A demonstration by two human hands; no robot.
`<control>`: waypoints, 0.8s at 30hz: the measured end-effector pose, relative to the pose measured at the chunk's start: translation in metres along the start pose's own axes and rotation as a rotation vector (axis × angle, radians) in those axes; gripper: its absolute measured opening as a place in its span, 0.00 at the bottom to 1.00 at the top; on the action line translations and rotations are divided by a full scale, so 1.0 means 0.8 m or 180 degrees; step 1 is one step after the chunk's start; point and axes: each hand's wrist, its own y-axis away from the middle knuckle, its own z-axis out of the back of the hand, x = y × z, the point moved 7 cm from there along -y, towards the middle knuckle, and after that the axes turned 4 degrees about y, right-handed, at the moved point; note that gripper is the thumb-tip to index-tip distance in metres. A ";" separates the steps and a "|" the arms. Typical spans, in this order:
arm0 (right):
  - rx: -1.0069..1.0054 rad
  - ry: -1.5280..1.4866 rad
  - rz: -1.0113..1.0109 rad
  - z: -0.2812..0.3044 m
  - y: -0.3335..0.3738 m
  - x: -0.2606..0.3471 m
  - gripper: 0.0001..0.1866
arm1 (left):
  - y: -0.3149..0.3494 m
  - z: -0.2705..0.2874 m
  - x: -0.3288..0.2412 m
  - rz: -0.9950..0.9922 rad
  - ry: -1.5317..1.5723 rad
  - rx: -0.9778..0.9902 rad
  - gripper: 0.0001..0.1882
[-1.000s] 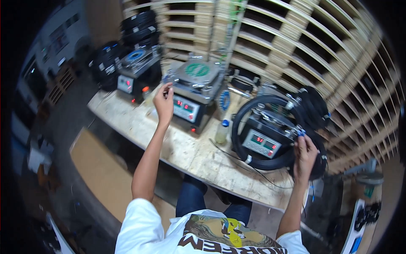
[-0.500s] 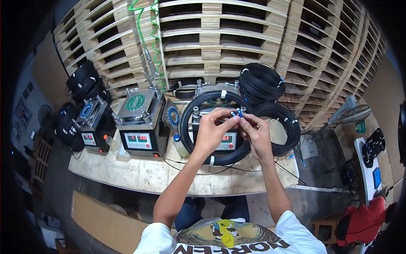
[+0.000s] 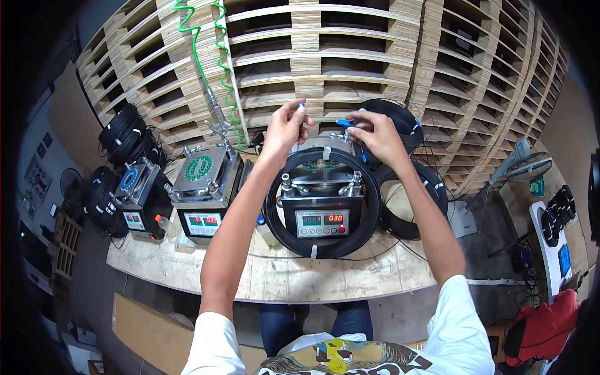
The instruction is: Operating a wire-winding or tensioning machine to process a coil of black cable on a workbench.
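My left hand [image 3: 289,130] is raised above the back of the bench, pinching a small blue-and-white piece [image 3: 301,108] between thumb and fingertips; its exact kind is too small to tell. To its right my right hand [image 3: 379,137] grips a blue cable connector [image 3: 344,123], which points left. The hands are apart. Below them a black cable coil [image 3: 374,215], bound with white ties, leans around the front of a metal-topped machine [image 3: 322,215] with a lit red display. Another blue connector [image 3: 364,157] hangs beneath my right hand.
Two similar machines stand left, one with a green ring [image 3: 200,167] on top, one with a blue ring [image 3: 129,180]. Bottles [image 3: 166,226] stand between them. More black coils [image 3: 415,203] lie right. Stacked wooden pallets [image 3: 350,56] and a green coiled hose [image 3: 222,56] rise behind; a fan [image 3: 528,164] is right.
My hands were together over the coil with blue connectors between them. They have moved farther away and upward and separated, each still pinching a small blue piece.
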 end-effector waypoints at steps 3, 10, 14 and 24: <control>0.0286 0.0757 0.0040 -0.005 -0.052 -0.018 0.12 | -0.029 0.008 0.036 -0.0007 -0.0705 -0.0384 0.14; 0.1184 0.2148 0.0380 -0.065 -0.101 -0.048 0.12 | -0.006 0.027 0.052 -0.0846 -0.1973 -0.0388 0.10; 0.1581 0.2437 0.0418 -0.106 -0.114 -0.058 0.13 | 0.020 0.035 0.068 -0.0771 -0.2325 -0.0670 0.10; 0.2045 0.2728 0.0620 -0.148 -0.129 -0.061 0.11 | 0.027 0.035 0.078 -0.0847 -0.2013 -0.1193 0.09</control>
